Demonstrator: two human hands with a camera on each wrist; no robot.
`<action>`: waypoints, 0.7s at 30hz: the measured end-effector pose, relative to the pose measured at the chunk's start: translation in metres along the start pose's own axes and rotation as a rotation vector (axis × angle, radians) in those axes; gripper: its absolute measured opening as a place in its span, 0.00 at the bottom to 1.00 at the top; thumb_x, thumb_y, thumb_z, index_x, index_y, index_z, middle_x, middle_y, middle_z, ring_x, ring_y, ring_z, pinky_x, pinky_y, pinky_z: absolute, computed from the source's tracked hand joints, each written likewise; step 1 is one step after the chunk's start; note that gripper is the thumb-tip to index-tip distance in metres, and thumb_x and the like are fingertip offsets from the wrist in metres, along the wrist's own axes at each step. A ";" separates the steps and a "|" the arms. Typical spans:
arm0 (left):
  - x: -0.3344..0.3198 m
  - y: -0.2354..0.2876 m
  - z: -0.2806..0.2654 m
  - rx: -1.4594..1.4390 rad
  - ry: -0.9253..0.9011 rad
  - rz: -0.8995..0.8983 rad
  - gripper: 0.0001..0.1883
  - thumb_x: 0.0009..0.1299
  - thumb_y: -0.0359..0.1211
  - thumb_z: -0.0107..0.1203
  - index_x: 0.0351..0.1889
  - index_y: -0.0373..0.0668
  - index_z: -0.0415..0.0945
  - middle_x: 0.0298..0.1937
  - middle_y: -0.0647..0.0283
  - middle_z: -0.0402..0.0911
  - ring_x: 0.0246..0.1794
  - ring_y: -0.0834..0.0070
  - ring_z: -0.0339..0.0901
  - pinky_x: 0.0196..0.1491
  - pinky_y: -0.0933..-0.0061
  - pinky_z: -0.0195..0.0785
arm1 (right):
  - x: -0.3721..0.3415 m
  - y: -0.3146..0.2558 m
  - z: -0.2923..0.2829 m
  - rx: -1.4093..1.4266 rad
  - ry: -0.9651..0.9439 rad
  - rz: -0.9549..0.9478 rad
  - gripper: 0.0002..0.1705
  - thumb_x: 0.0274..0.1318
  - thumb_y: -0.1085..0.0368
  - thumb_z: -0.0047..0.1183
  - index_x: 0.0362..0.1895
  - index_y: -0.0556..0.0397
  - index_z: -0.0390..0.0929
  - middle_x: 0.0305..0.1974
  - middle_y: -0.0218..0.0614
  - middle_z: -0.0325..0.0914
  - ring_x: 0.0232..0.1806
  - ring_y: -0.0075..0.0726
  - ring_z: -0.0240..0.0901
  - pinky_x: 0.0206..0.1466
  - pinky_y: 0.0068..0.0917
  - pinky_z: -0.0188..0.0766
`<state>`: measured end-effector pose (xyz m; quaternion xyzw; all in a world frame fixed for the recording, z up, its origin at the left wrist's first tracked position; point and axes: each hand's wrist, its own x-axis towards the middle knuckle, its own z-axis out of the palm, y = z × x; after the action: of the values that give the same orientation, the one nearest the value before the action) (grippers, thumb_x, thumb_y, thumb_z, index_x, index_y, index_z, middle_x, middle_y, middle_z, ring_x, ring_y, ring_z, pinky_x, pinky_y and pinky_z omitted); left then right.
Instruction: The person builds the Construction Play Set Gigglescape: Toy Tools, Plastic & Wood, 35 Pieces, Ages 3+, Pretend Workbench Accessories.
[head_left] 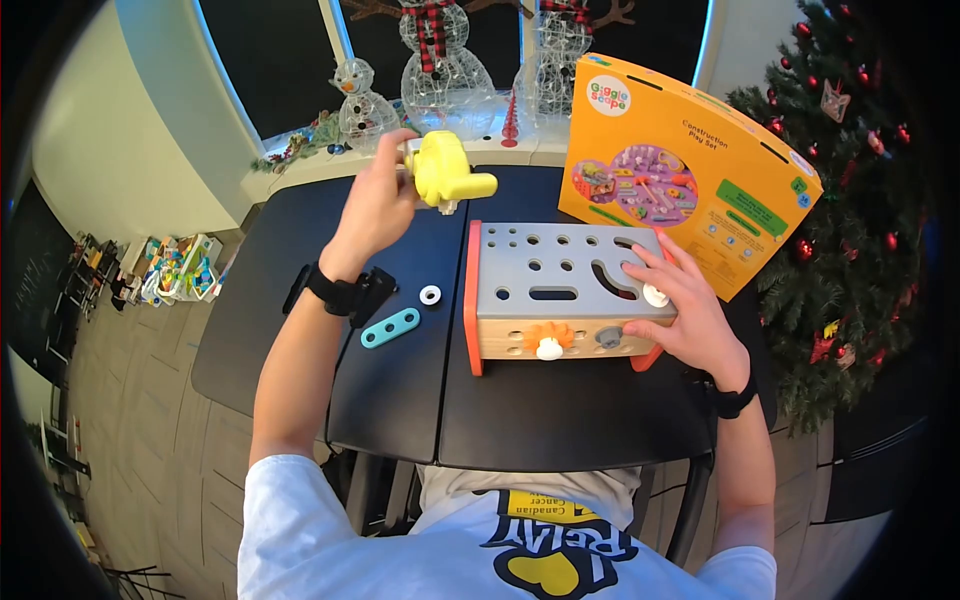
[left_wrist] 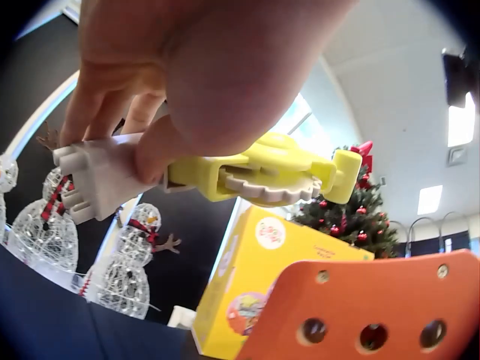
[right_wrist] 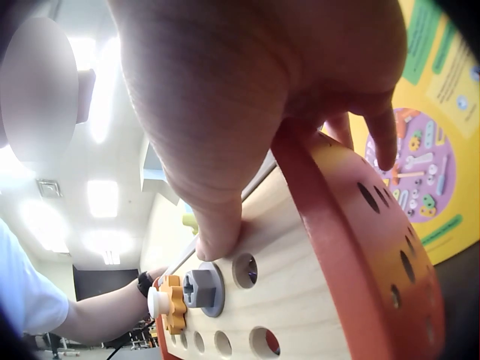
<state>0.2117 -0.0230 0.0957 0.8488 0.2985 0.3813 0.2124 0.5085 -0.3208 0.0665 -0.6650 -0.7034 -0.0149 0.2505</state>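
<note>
In my left hand (head_left: 378,205) I grip a yellow toy piece (head_left: 445,172) above the table; the left wrist view shows its white pronged end (left_wrist: 97,176) between thumb and fingers and a pale toothed wheel (left_wrist: 270,187) in its body. My right hand (head_left: 685,310) rests on the right end of the toy workbench (head_left: 550,295), fingers spread over the grey top and thumb against the wooden front. Beside that thumb is a grey bolt (right_wrist: 202,289). An orange gear (right_wrist: 174,306) with a white knob (head_left: 549,348) sits further left on the front.
A teal strip with holes (head_left: 390,328) and a white ring (head_left: 430,295) lie on the black table (head_left: 400,400), left of the workbench. An orange-yellow box (head_left: 690,160) stands behind it. Wire snowmen (head_left: 445,80) and a decorated tree (head_left: 840,200) are beyond.
</note>
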 end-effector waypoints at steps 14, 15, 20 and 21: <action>-0.017 0.051 0.033 -0.298 -0.214 0.235 0.33 0.69 0.28 0.63 0.71 0.43 0.61 0.57 0.54 0.83 0.57 0.58 0.83 0.62 0.62 0.74 | -0.001 -0.001 0.001 0.006 0.015 0.009 0.41 0.48 0.43 0.76 0.65 0.44 0.82 0.75 0.39 0.71 0.84 0.59 0.50 0.80 0.51 0.59; -0.018 0.054 0.032 -0.374 -0.233 0.176 0.35 0.68 0.29 0.64 0.72 0.45 0.62 0.58 0.56 0.82 0.57 0.61 0.82 0.63 0.62 0.73 | -0.001 -0.001 0.002 0.006 0.017 0.009 0.41 0.48 0.43 0.76 0.65 0.45 0.82 0.75 0.39 0.71 0.84 0.59 0.50 0.79 0.51 0.59; -0.023 0.055 0.035 -0.247 -0.241 0.219 0.38 0.65 0.27 0.65 0.72 0.44 0.59 0.54 0.53 0.85 0.55 0.58 0.85 0.59 0.62 0.76 | -0.002 0.000 0.002 0.016 0.027 -0.002 0.41 0.48 0.42 0.76 0.65 0.45 0.82 0.74 0.41 0.72 0.84 0.59 0.50 0.80 0.52 0.59; -0.022 0.054 0.035 -0.216 -0.215 0.259 0.37 0.66 0.27 0.66 0.71 0.43 0.58 0.51 0.51 0.87 0.53 0.54 0.86 0.57 0.61 0.78 | -0.002 0.000 0.002 0.019 0.027 -0.001 0.41 0.48 0.43 0.76 0.65 0.45 0.82 0.74 0.42 0.73 0.84 0.59 0.50 0.80 0.52 0.59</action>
<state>0.2457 -0.0821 0.0943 0.8882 0.1199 0.3426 0.2819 0.5079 -0.3216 0.0643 -0.6619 -0.7005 -0.0173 0.2663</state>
